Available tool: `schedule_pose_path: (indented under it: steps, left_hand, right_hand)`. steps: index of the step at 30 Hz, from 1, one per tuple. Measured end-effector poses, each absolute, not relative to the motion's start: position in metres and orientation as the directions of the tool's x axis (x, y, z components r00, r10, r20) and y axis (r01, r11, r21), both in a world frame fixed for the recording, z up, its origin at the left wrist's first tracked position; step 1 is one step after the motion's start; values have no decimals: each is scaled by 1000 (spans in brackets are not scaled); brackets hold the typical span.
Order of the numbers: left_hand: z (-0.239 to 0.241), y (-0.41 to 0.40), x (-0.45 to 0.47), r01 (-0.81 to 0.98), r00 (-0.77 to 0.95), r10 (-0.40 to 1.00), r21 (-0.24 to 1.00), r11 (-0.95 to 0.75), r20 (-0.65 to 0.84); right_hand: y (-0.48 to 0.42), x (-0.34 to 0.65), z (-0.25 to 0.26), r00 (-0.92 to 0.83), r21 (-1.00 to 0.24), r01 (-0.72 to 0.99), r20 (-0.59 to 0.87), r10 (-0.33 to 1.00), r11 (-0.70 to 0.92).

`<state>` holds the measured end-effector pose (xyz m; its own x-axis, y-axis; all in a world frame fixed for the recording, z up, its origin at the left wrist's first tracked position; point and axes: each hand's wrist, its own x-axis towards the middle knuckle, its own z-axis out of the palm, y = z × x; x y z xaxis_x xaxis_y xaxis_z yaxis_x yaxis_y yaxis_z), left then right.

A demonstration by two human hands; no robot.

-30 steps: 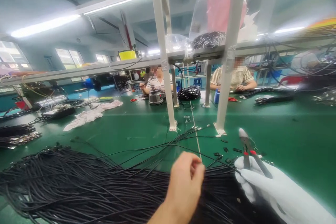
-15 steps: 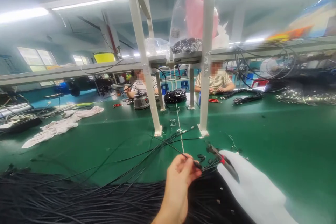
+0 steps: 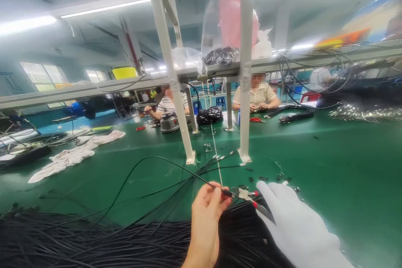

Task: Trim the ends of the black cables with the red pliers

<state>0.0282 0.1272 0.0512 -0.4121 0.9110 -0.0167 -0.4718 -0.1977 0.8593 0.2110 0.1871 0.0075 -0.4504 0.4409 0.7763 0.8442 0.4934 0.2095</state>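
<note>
Between thumb and fingers, my bare left hand (image 3: 209,209) pinches a black cable (image 3: 150,158) close to its black end piece (image 3: 226,193). The cable arcs away to the left. My right hand (image 3: 295,217), in a white glove, grips cutting pliers (image 3: 244,194) with red and black handles. Their handles are spread, and the jaws are at the end piece in my left hand. Small black scraps (image 3: 263,178) lie just beyond the pliers. Several loose cables with light-coloured tips (image 3: 231,153) cross the green table (image 3: 125,184) ahead.
A thick heap of black cables (image 3: 94,243) covers the near edge. Two white posts (image 3: 245,125) rise from the table to a shelf (image 3: 213,68). White cloth (image 3: 75,153) lies at left. Two people sit opposite, near a coiled cable bundle (image 3: 210,114) and red-handled tools (image 3: 256,119).
The pliers have moved left and down to the cable end, with their handles now spread. My left hand has shifted slightly left, and the cable now bows up in an arc.
</note>
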Motion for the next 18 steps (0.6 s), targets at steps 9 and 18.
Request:
schedule_pose_path:
  steps: [9, 18]
  left_hand:
    - [52, 127, 31, -468, -396, 918, 863, -192, -10]
    - [52, 127, 30, -440, -384, 923, 874, -208, 26]
  right_hand:
    - [184, 205, 16, -395, 108, 831, 806, 441, 546]
    - [185, 207, 15, -417, 115, 830, 778, 471, 545]
